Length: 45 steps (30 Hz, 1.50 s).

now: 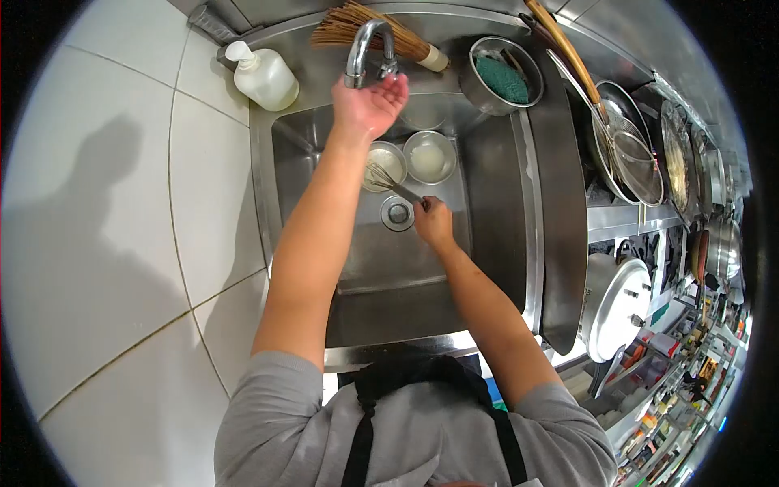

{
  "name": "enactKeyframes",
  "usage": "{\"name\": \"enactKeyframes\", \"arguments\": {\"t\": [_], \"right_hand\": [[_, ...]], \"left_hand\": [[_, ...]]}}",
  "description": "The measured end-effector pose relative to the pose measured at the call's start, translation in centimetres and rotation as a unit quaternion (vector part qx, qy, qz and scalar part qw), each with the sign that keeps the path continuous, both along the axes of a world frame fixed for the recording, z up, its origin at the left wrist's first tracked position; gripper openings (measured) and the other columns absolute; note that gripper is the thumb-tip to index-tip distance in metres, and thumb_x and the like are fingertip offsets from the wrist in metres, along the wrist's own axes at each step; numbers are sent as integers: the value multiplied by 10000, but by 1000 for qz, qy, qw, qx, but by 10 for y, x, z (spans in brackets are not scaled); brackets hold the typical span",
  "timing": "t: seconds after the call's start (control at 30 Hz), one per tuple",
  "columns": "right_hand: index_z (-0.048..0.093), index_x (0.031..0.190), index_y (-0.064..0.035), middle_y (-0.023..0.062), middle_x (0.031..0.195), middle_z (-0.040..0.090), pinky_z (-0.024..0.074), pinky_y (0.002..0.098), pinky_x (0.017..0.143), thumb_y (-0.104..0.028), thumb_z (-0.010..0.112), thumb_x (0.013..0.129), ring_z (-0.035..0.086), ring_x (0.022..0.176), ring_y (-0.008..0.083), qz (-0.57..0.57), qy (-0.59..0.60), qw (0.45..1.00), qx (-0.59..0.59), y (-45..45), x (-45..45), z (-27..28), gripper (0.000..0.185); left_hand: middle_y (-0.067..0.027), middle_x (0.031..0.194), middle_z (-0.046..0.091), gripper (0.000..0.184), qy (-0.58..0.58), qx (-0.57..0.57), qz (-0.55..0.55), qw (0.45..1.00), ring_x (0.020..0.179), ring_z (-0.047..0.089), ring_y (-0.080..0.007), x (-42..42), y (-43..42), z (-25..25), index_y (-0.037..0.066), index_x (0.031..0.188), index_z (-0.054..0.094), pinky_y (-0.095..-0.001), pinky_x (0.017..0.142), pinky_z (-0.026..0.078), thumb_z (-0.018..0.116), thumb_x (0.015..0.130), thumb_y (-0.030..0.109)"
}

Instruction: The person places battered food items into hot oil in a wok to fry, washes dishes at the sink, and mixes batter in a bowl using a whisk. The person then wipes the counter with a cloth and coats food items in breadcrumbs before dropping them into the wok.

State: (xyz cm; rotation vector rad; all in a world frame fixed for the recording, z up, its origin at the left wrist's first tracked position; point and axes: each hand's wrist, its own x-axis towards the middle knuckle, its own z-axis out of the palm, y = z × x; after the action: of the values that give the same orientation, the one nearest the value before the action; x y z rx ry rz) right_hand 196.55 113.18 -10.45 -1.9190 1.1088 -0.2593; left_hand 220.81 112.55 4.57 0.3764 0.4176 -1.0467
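Note:
My left hand (369, 107) is palm up beneath the chrome faucet (369, 40), fingers loosely spread and holding nothing; the fingertips come close to the faucet's base. My right hand (434, 221) grips the handle of a metal whisk (406, 192) over the sink. The whisk's wires reach over a round metal bowl (393, 152) with whitish contents, partly hidden by my left wrist. Beside it a second metal bowl (430, 158) holds cloudy whitish liquid. Both bowls stand in the stainless steel sink (381, 264), just beyond the drain (398, 213).
A white pump bottle (268, 79) stands at the back left corner. Behind the faucet lies a stick brush (406, 47). A metal pot with a green scouring pad (501, 79) sits at the back right. A metal divider (560, 211) separates the sink from pans and a pressure cooker (619, 307).

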Motion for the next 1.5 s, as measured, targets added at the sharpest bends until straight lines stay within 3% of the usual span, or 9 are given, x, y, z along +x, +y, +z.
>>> {"name": "enactKeyframes", "arguments": {"t": [0.13, 0.17, 0.33, 0.5, 0.8, 0.93, 1.0, 1.2, 1.5], "right_hand": [[643, 919, 44, 271, 836, 649, 490, 485, 736, -230, 625, 824, 626, 830, 450, 4, 44, 999, -8, -8, 4, 8, 291], [648, 932, 37, 244, 829, 659, 499, 465, 719, -232, 636, 817, 644, 804, 413, 13, 48, 998, -27, -10, 5, 5, 293], [657, 980, 20, 202, 819, 675, 516, 431, 699, -241, 649, 810, 663, 769, 369, 37, 56, 997, -31, -6, 2, 6, 312], [639, 1016, 12, 217, 812, 669, 513, 465, 713, -247, 657, 818, 660, 791, 391, 71, 59, 996, 3, 0, -11, 11, 326], [652, 993, 10, 154, 763, 677, 525, 358, 654, -199, 712, 785, 676, 692, 278, 16, -15, 1000, -1, -7, 5, 33, 301], [649, 955, -4, 47, 810, 652, 461, 247, 682, -191, 735, 817, 568, 747, 97, 23, -123, 991, -48, -6, 20, 67, 249], [645, 886, -20, 84, 955, 658, 468, 297, 701, -182, 724, 818, 587, 810, 168, 33, -172, 983, -59, 0, 34, 85, 192], [520, 650, -16, 48, 656, 560, 477, 301, 748, -101, 630, 884, 522, 623, 129, 23, -348, 901, 257, 21, 71, 159, 272], [435, 622, -48, 60, 496, 462, 374, 329, 405, -69, 624, 847, 416, 387, 151, -62, -498, 849, 162, 7, 96, 228, 294]], "left_hand": [[-233, 1192, 562, 516, -198, -41, -85, 976, 1096, 564, -339, 4, 33, -18, -97, 1152, 474, -438, 973, 458, 518, 938, 371], [-221, 1125, 606, 433, -264, 95, -85, 956, 997, 600, -324, 4, 44, -31, -76, 1117, 516, -427, 926, 482, 517, 932, 315], [-177, 914, 688, 417, -378, 538, -163, 735, 864, 667, -281, 3, 107, -205, -16, 1091, 620, -383, 776, 529, 625, 858, 330], [-217, 886, 666, 456, -418, 668, -286, 545, 871, 657, -291, -30, 115, -365, -28, 895, 680, -465, 753, 521, 682, 785, 415], [-196, 981, 629, 205, -188, 455, -141, 859, 785, 667, -287, -70, 107, -302, -119, 999, 583, -346, 604, 583, 534, 818, -37], [-227, 953, 621, 186, -160, 458, -102, 868, 722, 665, -291, -82, 135, -245, -139, 966, 563, -354, 548, 581, 520, 809, -48], [-267, 1027, 590, 239, -170, 468, -129, 857, 784, 670, -328, -83, 145, -210, -187, 1013, 504, -362, 669, 632, 490, 814, -56], [-271, 1007, 572, 226, -204, 428, -41, 880, 791, 661, -349, -99, 165, -102, -176, 1006, 477, -371, 617, 643, 477, 805, -74], [-286, 1020, 573, 320, -225, 373, 33, 900, 786, 662, -386, -128, 168, -40, -211, 1057, 464, -404, 579, 636, 460, 758, -99]]}}
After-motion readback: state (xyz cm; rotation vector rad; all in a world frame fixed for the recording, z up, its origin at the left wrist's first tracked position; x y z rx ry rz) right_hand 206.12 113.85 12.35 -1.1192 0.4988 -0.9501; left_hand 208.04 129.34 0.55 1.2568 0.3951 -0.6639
